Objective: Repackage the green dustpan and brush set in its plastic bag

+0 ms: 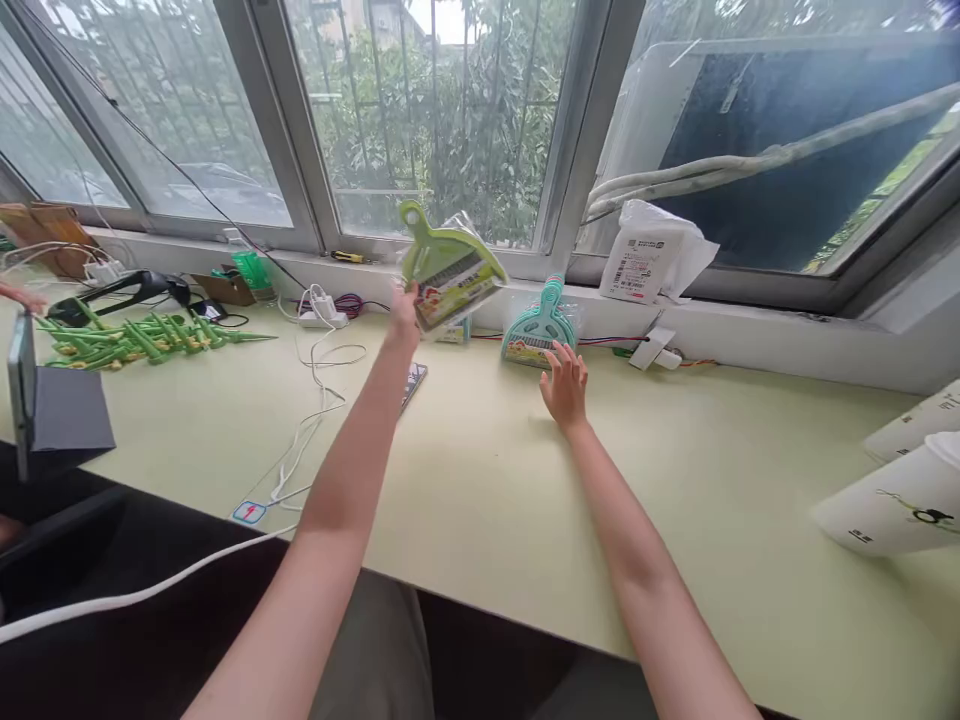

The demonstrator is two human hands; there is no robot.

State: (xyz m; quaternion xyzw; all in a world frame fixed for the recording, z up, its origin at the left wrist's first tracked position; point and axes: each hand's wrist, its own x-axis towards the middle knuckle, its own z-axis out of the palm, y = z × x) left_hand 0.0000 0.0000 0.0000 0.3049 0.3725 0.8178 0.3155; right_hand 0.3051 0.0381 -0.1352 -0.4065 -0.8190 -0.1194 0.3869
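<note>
Tabletop (480, 480): pale green, running under the window (435, 110), carrying everything I reach for.
White bags (900, 490): at my far right, cut off by the frame edge.
Green stalks (142, 340): a heap far left, well apart from my hands.
White cable (319, 400): trails from a charger across the tabletop beside my left arm.
Phone (412, 382): partly hidden behind my left forearm.
Green dustpan (450, 265): in clear wrapping, lifted off the tabletop and tilted; label print too small to read.
Teal dustpan (538, 330): wrapped, leaning against the sill, just beyond my right fingertips.
Left hand (403, 315): closed on the green dustpan's lower edge.
Right hand (566, 385): fingers spread, holding nothing, near the teal dustpan; I cannot tell if it touches.
</note>
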